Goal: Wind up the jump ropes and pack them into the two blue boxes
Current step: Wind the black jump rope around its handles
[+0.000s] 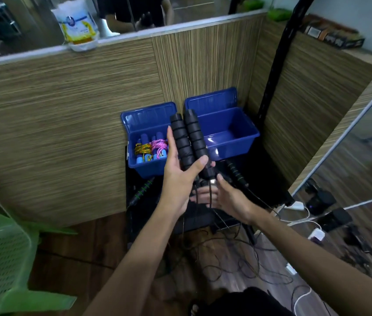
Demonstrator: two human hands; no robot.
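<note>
Wood-grain partition corner, dark floor. Left blue box (143,165), lid up: wound yellow rope (142,148), pink rope (159,144), blue handles; labels unreadable. Right blue box (230,133): open. Left hand (179,176) grips two black foam handles (188,140) upright before the boxes. Right hand (226,197), fingers extended, touches the dangling black cord (212,201). Packet on ledge (77,23): print illegible.

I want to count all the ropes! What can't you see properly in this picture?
All in the head view:
- Left blue box: the left hand and black handles cover its right side, so a full count is impossible.
- Right hand: its fingers lie behind the left hand; its grip is unclear.
- Black rope: thin, tangled on the floor; loops uncountable.
</note>
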